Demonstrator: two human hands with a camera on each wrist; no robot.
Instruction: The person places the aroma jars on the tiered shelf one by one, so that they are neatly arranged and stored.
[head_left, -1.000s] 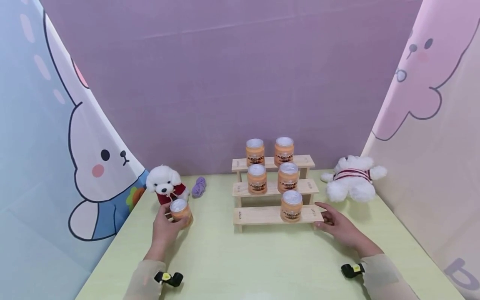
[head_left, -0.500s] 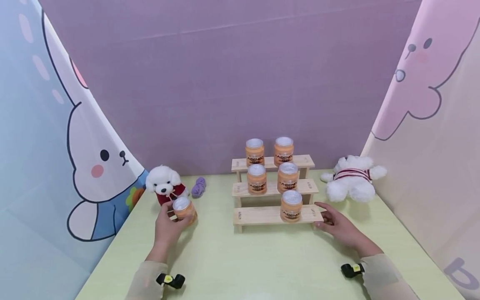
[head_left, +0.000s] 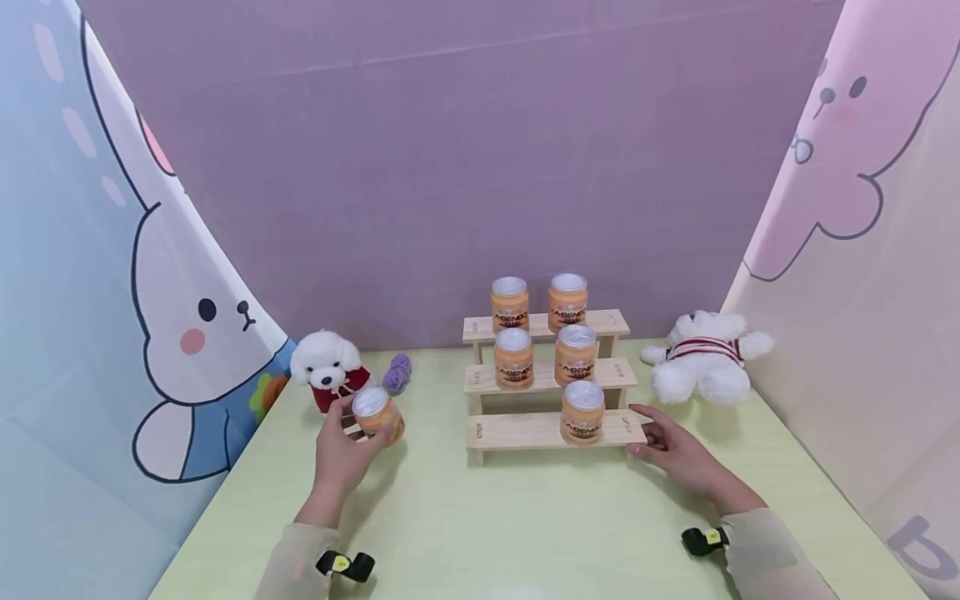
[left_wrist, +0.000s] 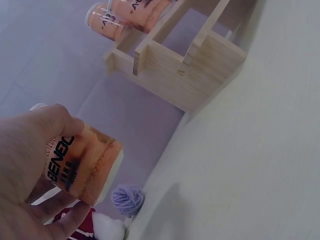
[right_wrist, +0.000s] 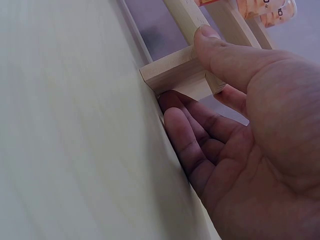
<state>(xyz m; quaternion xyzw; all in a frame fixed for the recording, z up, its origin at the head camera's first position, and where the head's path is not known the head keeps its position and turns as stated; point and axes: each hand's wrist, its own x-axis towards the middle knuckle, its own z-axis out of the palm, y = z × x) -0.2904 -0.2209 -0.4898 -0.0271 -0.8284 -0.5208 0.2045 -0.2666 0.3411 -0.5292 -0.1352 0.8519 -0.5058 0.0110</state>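
My left hand [head_left: 347, 454] grips an orange can [head_left: 379, 417] with a silvery top and dark lettering, thumb on one side and fingers round the other. The can is tilted in the head view, and in the left wrist view its pale bottom edge [left_wrist: 111, 176] shows above the table. On the right, my right hand [head_left: 678, 450] holds the end of the lowest step of a three-step wooden stand [head_left: 517, 430]. Its thumb [right_wrist: 212, 47] lies on the step's front edge, with other fingers curled below and behind. A similar can [head_left: 582, 414] stands right of centre on that step.
Two cans stand on the middle step, including one at its left [head_left: 514, 360], and two on the top step, including one at its right [head_left: 567, 304]. Behind the left hand are a white plush dog [head_left: 327, 360] and purple yarn [head_left: 397, 374]. A white plush toy [head_left: 705, 358] lies right of the stand.
My left hand has moved a little to the right with the can, which has risen slightly and tilted. The right hand and the stand have stayed in place.
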